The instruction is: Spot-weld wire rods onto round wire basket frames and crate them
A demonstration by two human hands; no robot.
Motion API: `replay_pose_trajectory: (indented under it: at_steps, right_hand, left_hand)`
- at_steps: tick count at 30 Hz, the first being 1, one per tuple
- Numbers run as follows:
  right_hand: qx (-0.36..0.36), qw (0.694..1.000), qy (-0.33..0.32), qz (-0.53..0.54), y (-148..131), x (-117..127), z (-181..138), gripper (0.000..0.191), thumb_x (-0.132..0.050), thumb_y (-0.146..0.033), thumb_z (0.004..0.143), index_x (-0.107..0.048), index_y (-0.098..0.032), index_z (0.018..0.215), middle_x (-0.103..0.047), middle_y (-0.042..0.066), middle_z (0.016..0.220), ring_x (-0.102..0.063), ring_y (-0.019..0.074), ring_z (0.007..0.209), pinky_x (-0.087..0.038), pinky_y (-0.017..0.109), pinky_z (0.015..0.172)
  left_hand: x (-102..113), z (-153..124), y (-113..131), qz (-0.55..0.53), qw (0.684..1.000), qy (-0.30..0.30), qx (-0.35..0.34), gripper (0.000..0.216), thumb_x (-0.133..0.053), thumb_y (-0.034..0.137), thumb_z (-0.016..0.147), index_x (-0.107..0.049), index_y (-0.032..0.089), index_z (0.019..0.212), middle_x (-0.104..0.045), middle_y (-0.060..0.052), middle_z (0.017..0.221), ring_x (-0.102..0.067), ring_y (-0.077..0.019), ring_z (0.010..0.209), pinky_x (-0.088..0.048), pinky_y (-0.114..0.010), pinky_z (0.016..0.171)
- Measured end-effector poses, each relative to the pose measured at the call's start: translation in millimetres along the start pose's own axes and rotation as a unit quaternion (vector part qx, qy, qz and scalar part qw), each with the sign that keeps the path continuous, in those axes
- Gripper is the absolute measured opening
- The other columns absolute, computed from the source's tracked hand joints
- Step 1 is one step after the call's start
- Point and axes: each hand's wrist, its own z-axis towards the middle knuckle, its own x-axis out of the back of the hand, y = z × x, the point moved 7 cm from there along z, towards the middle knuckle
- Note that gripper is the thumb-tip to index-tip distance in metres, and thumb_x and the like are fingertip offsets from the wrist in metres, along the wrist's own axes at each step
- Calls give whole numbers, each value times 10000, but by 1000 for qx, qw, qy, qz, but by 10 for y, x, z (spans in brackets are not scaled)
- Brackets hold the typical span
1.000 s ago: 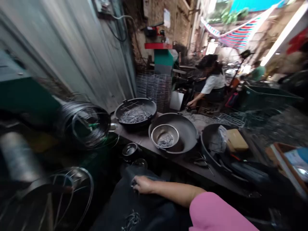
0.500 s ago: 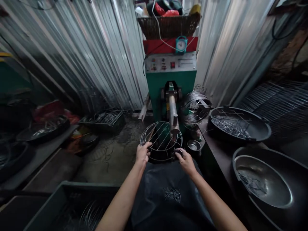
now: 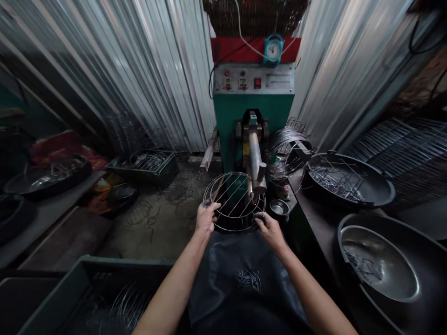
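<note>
A round wire rack (image 3: 234, 230), made of stacked rings with parallel cross wires, is held roughly level at the green machine (image 3: 226, 121). My left hand (image 3: 205, 219) is closed on its left rim, thumb on top. On the right front side, my right hand (image 3: 268, 227) pinches the rim with darkened fingertips; whether a small wire piece is also between them I cannot tell. The machine's metal arm (image 3: 256, 151) reaches over the rack's right part, its blunt end near the rim. A small heap of bent wire pieces (image 3: 248, 279) lies on the dark apron (image 3: 216, 260) over my lap.
At right, a black pan (image 3: 389, 193) holds wire pieces; nearer, a metal bowl (image 3: 401, 279) sits in a larger pan. A wire coil (image 3: 288, 144) hangs beside the machine. Green crates (image 3: 87, 265) (image 3: 164, 172) with wire parts stand at left. A small bowl (image 3: 279, 208) is right of the rack.
My view has tipped down and come slightly nearer, so the machine panel sits higher. A small panel lamp looks brighter red. Both hands keep their hold on the rack.
</note>
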Motion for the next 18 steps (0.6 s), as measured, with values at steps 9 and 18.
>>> replay_pose_trajectory:
  at_steps: [9, 18]
  right_hand:
    - [18, 999, -29, -18, 44, 3, 18, 175, -503, -318, 792, -608, -194, 859, -667, 27, 740, -603, 166, 666, -469, 277, 628]
    - [58, 992, -99, -48, 13, -51, 18, 156, -505, -281, 802, -625, -192, 844, -638, 6, 686, -579, 146, 614, -447, 254, 600]
  left_hand:
    - [-11, 53, -34, -10, 1000, -13, 11, 490, -722, 223, 439, -418, 198, 823, -365, 114, 549, -244, -11, 367, -154, -140, 337]
    - [12, 104, -99, 6, 999, -29, 36, 438, -717, 238, 445, -411, 191, 754, -333, 111, 539, -233, -11, 378, -155, -142, 343]
